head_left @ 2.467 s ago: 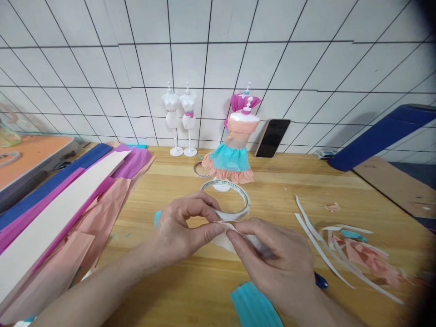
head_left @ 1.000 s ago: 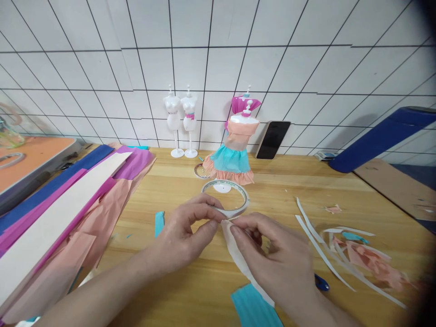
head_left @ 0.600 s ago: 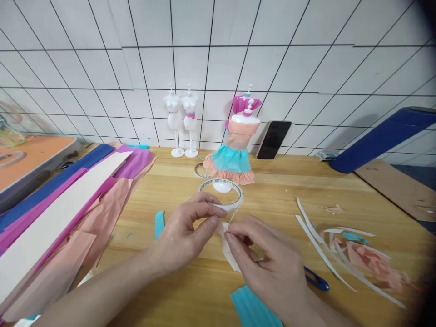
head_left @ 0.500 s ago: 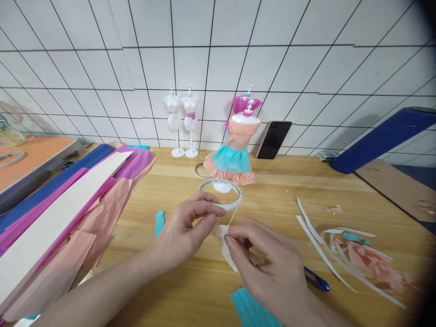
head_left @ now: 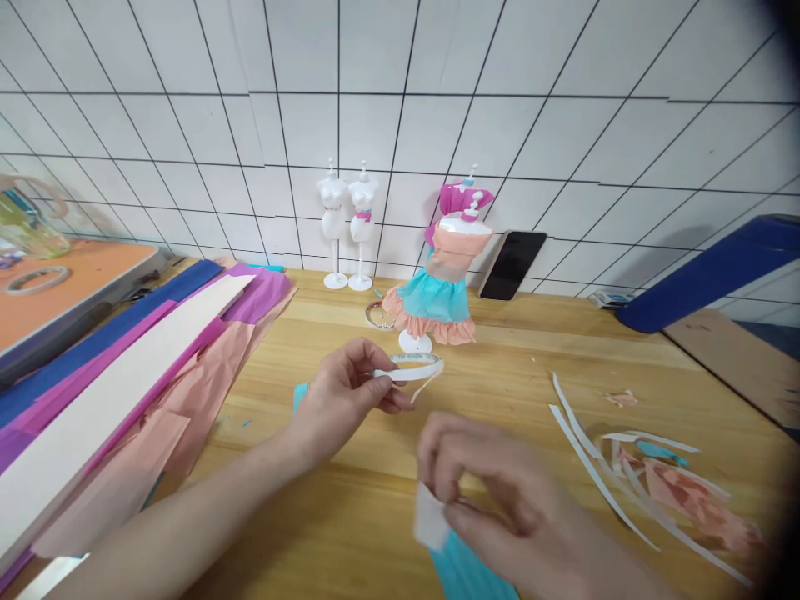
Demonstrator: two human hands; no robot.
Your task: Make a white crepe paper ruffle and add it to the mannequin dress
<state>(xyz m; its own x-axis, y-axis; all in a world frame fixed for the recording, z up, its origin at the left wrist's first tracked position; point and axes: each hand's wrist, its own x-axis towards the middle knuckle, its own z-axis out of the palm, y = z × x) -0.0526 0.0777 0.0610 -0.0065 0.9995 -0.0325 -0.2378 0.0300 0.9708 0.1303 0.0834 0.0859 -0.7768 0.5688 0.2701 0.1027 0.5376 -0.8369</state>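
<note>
My left hand (head_left: 350,383) is closed on a roll of tape (head_left: 409,372), white outside with green print inside its ring, held tilted above the table. A thin peach strand (head_left: 426,387) hangs from the roll's right side. My right hand (head_left: 500,492), blurred, pinches a small white piece (head_left: 431,518); whether it is tape or paper I cannot tell. Under that piece lies a teal strip of crepe paper (head_left: 472,571), partly hidden by the hand. Beyond the roll stands a small dress form (head_left: 453,254) in a peach and teal crepe-paper dress.
Two bare mini dress forms (head_left: 361,225) and a phone (head_left: 513,265) stand by the tiled wall. Layered crepe paper (head_left: 200,375) covers the left side. White strips (head_left: 603,479) and peach scraps (head_left: 693,500) lie right, before a dark blue cylinder (head_left: 706,271).
My right hand has moved down and away from the roll, taking the white piece over the teal paper. The strand no longer reaches that hand. My left hand has tilted the roll flatter.
</note>
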